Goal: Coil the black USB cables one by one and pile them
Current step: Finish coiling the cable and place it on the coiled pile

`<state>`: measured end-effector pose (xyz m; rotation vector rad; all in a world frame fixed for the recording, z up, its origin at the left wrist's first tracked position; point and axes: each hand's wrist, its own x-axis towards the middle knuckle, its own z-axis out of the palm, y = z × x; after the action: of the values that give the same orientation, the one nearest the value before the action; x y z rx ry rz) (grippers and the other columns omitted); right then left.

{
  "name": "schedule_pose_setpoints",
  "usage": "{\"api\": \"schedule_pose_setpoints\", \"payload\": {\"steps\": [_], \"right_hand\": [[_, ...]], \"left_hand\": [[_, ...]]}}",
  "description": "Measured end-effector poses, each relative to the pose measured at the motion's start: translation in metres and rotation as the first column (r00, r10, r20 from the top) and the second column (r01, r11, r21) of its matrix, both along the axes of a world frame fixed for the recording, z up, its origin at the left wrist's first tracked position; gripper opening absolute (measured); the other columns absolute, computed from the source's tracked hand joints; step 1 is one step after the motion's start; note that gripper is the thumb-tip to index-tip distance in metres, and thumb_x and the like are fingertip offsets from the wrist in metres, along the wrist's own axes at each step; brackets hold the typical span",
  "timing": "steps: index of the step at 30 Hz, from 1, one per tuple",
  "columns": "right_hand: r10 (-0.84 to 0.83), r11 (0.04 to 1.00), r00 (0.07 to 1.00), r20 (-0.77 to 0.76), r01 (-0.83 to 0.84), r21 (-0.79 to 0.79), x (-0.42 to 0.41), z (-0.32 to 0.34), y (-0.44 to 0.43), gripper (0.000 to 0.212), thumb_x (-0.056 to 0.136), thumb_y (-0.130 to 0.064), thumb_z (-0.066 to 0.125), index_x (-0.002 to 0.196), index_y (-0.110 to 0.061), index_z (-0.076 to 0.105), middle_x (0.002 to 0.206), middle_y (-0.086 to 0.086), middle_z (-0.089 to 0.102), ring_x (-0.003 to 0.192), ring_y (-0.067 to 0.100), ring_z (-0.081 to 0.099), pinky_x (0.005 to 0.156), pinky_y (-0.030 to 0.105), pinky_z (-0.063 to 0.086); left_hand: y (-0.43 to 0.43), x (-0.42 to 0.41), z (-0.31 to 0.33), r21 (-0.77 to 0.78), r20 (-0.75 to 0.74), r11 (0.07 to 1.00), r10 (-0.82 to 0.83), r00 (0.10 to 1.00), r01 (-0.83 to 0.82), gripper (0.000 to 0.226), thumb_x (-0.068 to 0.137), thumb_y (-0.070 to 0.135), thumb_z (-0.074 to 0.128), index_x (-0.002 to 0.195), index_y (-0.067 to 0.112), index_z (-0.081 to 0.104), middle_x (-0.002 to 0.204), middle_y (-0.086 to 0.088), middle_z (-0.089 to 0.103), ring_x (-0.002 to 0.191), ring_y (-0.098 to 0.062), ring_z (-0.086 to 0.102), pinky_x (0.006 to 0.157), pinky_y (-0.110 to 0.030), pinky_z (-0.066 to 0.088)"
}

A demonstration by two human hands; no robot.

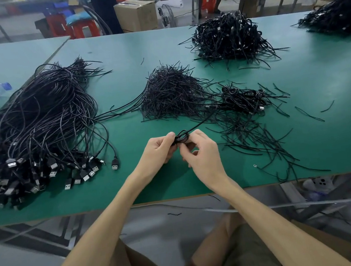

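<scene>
Trailing away rightward, coiled cable [182,137]

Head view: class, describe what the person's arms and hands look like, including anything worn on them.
The left arm and right arm are bare as far as the frame shows, with no sleeve in view. The left hand and right hand wear no gloves; no ring, watch or bracelet shows.

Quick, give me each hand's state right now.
Left hand: pinching the small coiled black cable.
Right hand: fingers curled, gripping the same coil from the other side.
</scene>
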<state>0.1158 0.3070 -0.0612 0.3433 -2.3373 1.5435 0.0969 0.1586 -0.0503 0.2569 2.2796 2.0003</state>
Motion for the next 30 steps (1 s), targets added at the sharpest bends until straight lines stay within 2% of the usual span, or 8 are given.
{"api": "schedule_pose_setpoints", "payload": {"steps": [6, 11, 16, 21, 24, 26, 28, 30], "right_hand": [[-0.088, 0.995, 0.996, 0.001, 0.088, -0.051, -0.001, 0.002, 0.004, 0.014, 0.091, -0.009, 0.067, 0.077, -0.012, 0.066, 0.081, -0.004, 0.054, 0.071, 0.015, 0.058, 0.061, 0.030, 0.050], [-0.114, 0.993, 0.993, -0.009, 0.113, -0.043, -0.002, 0.003, 0.002, 0.013, 0.089, -0.006, 0.068, 0.077, -0.010, 0.066, 0.080, -0.001, 0.055, 0.072, 0.012, 0.057, 0.065, 0.015, 0.042], [-0.139, 0.985, 0.990, 0.030, 0.141, -0.098, -0.002, 0.003, 0.005, 0.016, 0.088, -0.005, 0.067, 0.074, -0.011, 0.064, 0.079, -0.002, 0.057, 0.069, 0.010, 0.056, 0.066, 0.017, 0.044], [-0.074, 0.979, 0.990, 0.122, 0.096, -0.182, -0.003, 0.002, 0.008, 0.018, 0.089, -0.003, 0.066, 0.074, -0.013, 0.065, 0.080, 0.003, 0.062, 0.064, 0.016, 0.060, 0.063, 0.030, 0.049], [0.022, 0.971, 0.981, 0.195, 0.025, -0.237, -0.004, 0.001, 0.009, 0.015, 0.090, -0.004, 0.066, 0.077, -0.012, 0.066, 0.076, 0.008, 0.064, 0.057, 0.015, 0.060, 0.058, 0.027, 0.045], [0.084, 0.968, 0.969, 0.232, -0.024, -0.251, -0.004, 0.000, 0.010, 0.011, 0.090, -0.005, 0.067, 0.080, -0.010, 0.067, 0.070, 0.004, 0.064, 0.056, 0.013, 0.059, 0.059, 0.025, 0.046], [0.137, 0.973, 0.958, 0.253, -0.082, -0.217, -0.004, -0.001, 0.010, 0.010, 0.090, -0.003, 0.067, 0.082, -0.009, 0.066, 0.065, -0.002, 0.065, 0.056, 0.011, 0.059, 0.060, 0.023, 0.048], [0.183, 0.972, 0.945, 0.271, -0.133, -0.194, -0.004, -0.001, 0.010, 0.007, 0.090, -0.001, 0.067, 0.084, -0.006, 0.066, 0.070, 0.007, 0.068, 0.057, 0.013, 0.059, 0.063, 0.033, 0.052]], "left_hand": [[0.001, 0.002, -0.001, -0.204, -0.141, 0.978, 0.009, 0.990, -0.038, 0.056, 0.108, 0.041, 0.043, 0.059, 0.017, 0.055, 0.057, 0.002, 0.052, 0.053, -0.013, 0.044, 0.060, -0.029, 0.036], [-0.003, 0.001, -0.002, -0.150, -0.119, 0.987, 0.045, 0.992, -0.062, 0.030, 0.105, 0.035, 0.052, 0.083, 0.019, 0.065, 0.057, -0.001, 0.059, 0.052, -0.016, 0.052, 0.054, -0.028, 0.042], [0.000, 0.004, 0.002, -0.105, -0.103, 0.993, 0.042, 0.994, -0.053, 0.015, 0.105, 0.020, 0.053, 0.104, 0.013, 0.065, 0.073, -0.005, 0.070, 0.051, -0.020, 0.062, 0.052, -0.027, 0.049], [-0.006, 0.019, 0.004, -0.066, -0.135, 0.997, -0.056, 0.989, 0.048, 0.037, 0.106, -0.003, 0.040, 0.132, 0.017, 0.056, 0.075, -0.014, 0.064, 0.061, -0.027, 0.068, 0.059, -0.037, 0.051], [-0.013, 0.021, 0.011, -0.188, -0.219, 0.979, -0.123, 0.968, 0.082, 0.059, 0.098, -0.017, 0.041, 0.142, 0.022, 0.051, 0.082, -0.013, 0.062, 0.070, -0.028, 0.067, 0.065, -0.040, 0.052], [-0.019, 0.021, 0.017, -0.394, -0.279, 0.916, -0.201, 0.939, 0.079, 0.067, 0.097, -0.014, 0.046, 0.144, 0.033, 0.048, 0.093, -0.008, 0.058, 0.081, -0.027, 0.061, 0.077, -0.039, 0.053], [-0.025, 0.024, 0.023, -0.681, -0.337, 0.732, -0.321, 0.885, 0.007, 0.070, 0.098, -0.004, 0.048, 0.144, 0.048, 0.043, 0.101, 0.002, 0.049, 0.085, -0.023, 0.054, 0.078, -0.043, 0.053], [-0.030, 0.026, 0.030, -0.807, -0.435, 0.572, -0.405, 0.804, -0.148, 0.070, 0.094, 0.002, 0.055, 0.144, 0.049, 0.042, 0.108, 0.005, 0.045, 0.088, -0.021, 0.053, 0.072, -0.045, 0.054]]}}
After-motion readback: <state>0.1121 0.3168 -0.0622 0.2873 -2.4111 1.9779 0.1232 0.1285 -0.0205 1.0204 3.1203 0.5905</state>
